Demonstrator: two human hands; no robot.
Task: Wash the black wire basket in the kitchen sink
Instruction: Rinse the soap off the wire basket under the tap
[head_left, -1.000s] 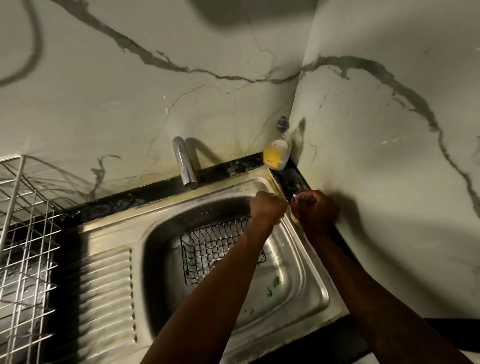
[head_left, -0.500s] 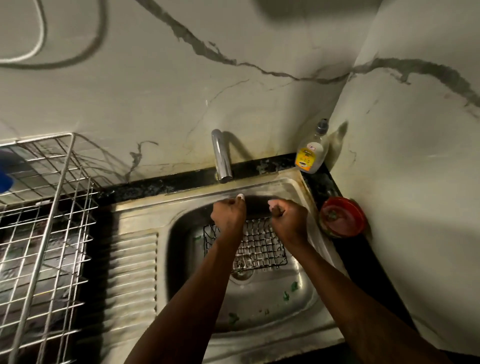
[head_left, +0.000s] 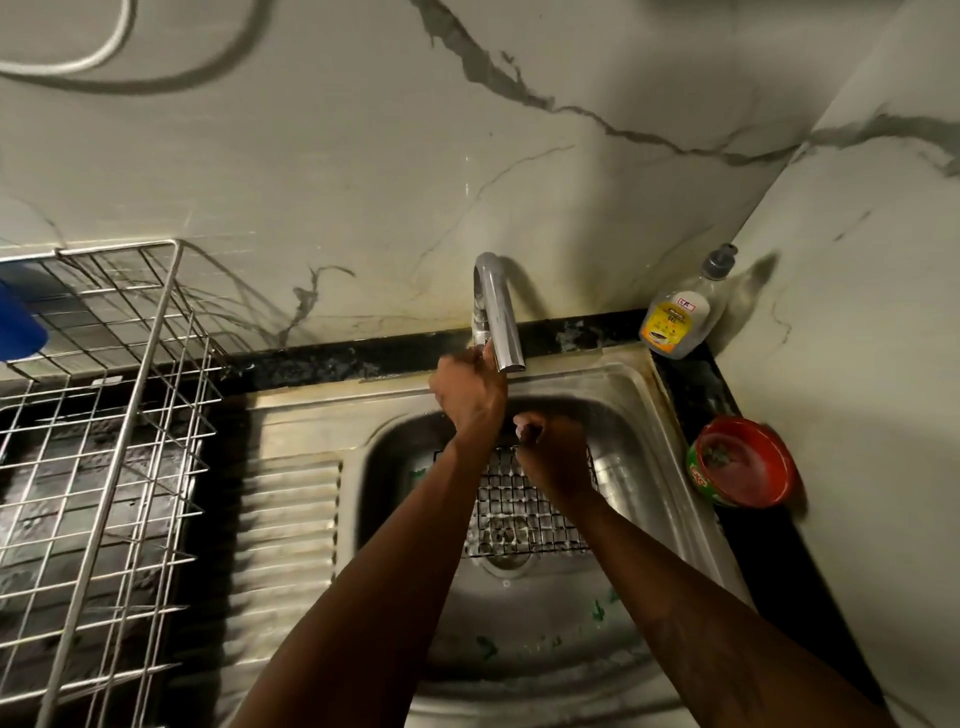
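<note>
The tap (head_left: 498, 317) is gripped low down by the left hand (head_left: 470, 395), with fingers curled round it. The right hand (head_left: 553, 460) is held just beside and below the left hand, its fingers curled; whether anything is held in it cannot be told. The black wire basket (head_left: 519, 514) is seen right under the right hand, lying in the sink (head_left: 639, 488). A soap bottle (head_left: 675, 317) and a red bowl (head_left: 743, 462) are set further to the right of that hand.
</note>
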